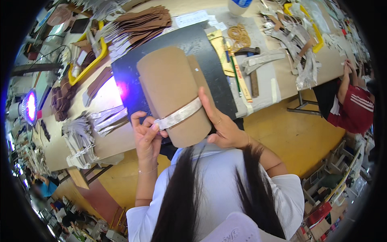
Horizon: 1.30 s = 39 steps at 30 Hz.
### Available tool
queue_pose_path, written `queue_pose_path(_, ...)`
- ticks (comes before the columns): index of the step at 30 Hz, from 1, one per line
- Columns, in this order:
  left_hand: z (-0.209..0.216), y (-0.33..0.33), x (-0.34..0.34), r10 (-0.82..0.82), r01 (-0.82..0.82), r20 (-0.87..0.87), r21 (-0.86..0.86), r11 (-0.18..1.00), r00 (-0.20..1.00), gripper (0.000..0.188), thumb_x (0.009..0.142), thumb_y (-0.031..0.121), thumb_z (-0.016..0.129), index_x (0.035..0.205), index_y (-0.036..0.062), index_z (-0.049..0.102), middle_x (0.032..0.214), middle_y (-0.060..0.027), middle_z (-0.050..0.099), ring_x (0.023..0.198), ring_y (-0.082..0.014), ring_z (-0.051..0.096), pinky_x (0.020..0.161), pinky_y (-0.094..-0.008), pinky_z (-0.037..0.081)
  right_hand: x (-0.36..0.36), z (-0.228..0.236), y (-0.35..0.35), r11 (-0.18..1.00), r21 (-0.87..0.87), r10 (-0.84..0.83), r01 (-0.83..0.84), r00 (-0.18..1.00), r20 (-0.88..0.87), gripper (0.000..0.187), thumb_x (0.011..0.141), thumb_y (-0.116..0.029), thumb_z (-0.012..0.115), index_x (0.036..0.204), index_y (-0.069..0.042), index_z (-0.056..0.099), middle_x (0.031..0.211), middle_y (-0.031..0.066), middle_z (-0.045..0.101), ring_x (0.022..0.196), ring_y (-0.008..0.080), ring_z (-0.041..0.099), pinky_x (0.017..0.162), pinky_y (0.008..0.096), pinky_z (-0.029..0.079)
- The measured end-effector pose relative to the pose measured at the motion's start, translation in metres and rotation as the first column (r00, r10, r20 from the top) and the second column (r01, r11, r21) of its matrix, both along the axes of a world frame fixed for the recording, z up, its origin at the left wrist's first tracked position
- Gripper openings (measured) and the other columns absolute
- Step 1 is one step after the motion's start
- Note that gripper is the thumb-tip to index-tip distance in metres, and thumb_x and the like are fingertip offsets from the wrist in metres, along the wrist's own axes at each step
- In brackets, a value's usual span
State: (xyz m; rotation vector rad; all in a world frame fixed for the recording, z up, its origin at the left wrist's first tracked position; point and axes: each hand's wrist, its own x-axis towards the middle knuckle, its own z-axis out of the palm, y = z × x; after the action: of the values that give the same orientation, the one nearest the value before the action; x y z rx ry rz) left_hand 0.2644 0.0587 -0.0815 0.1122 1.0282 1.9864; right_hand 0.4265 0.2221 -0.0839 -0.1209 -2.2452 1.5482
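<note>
Left hand [146,135] partly curled, thumb and fingertips pinching the left end of 1 silvery strip [179,115]. Right hand [221,125] spread wide, fingers along the right edge of 1 tan panel [167,76]. Panel over black board [205,54], smooth, round-ended; strip slants across it.

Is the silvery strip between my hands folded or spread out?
Spread out: the silvery strip lies across the brown piece, its end pinched by your left hand.
</note>
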Motion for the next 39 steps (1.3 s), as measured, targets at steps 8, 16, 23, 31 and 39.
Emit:
queue_pose_path(8,-0.008,0.004,-0.010,-0.051,0.051,-0.015,0.005,0.999,0.999,0.039,0.082,0.001,0.064,0.116,0.0006,0.047,0.078,-0.0105,0.059,0.061,-0.0174,0.061,0.056,-0.0269,0.055,0.006,-0.011,0.034,0.829,-0.502,-0.203,0.246,0.969,0.140,0.065,0.093,-0.037,0.045,0.142,-0.005,0.018,0.139,0.0153,0.039,0.123,0.0299,0.044,0.100,0.0344,0.036)
queue_pose_path(16,-0.002,-0.040,-0.066,-0.020,0.071,-0.286,0.171,0.983,0.958,0.021,0.078,0.008,0.070,0.091,-0.0011,0.056,0.074,-0.0132,0.054,0.051,-0.0205,0.059,0.040,-0.0268,0.051,0.059,-0.029,0.174,0.640,0.649,-0.669,0.411,0.714,0.208,0.041,0.084,0.001,0.053,0.120,-0.017,0.060,0.122,0.0135,0.050,0.112,0.0301,0.048,0.094,0.0367,0.039)
queue_pose_path(23,0.008,-0.101,-0.164,-0.133,0.052,-0.431,-0.195,0.979,0.893,0.016,0.083,0.001,0.060,0.097,-0.0065,0.059,0.079,-0.0153,0.062,0.065,-0.0216,0.064,0.060,-0.0298,0.053,0.065,-0.041,0.182,0.666,0.689,-0.559,0.288,0.804,0.204,0.028,0.088,-0.003,0.053,0.115,-0.007,0.062,0.122,0.0137,0.053,0.111,0.0275,0.052,0.093,0.0339,0.041)
queue_pose_path(31,0.004,-0.155,-0.228,-0.348,-0.231,-0.487,-0.788,0.571,0.801,0.021,0.084,0.011,0.064,0.101,-0.0020,0.064,0.077,-0.0051,0.063,0.064,-0.0106,0.061,0.059,-0.0206,0.049,0.067,-0.041,0.184,0.645,0.692,-0.584,0.323,0.793,0.174,0.019,0.088,-0.007,0.056,0.106,-0.004,0.062,0.118,0.0125,0.056,0.110,0.0268,0.052,0.094,0.0353,0.040)
queue_pose_path(39,-0.031,-0.123,-0.291,-0.609,-0.657,-0.688,-0.675,0.336,0.395,0.030,0.077,0.021,0.070,0.100,0.0013,0.066,0.083,-0.0085,0.062,0.070,-0.0167,0.060,0.064,-0.0280,0.048,0.070,-0.027,0.186,0.683,0.647,-0.589,0.341,0.780,0.211,0.010,0.087,-0.001,0.054,0.096,0.000,0.058,0.117,0.0140,0.057,0.110,0.0287,0.053,0.094,0.0362,0.040)
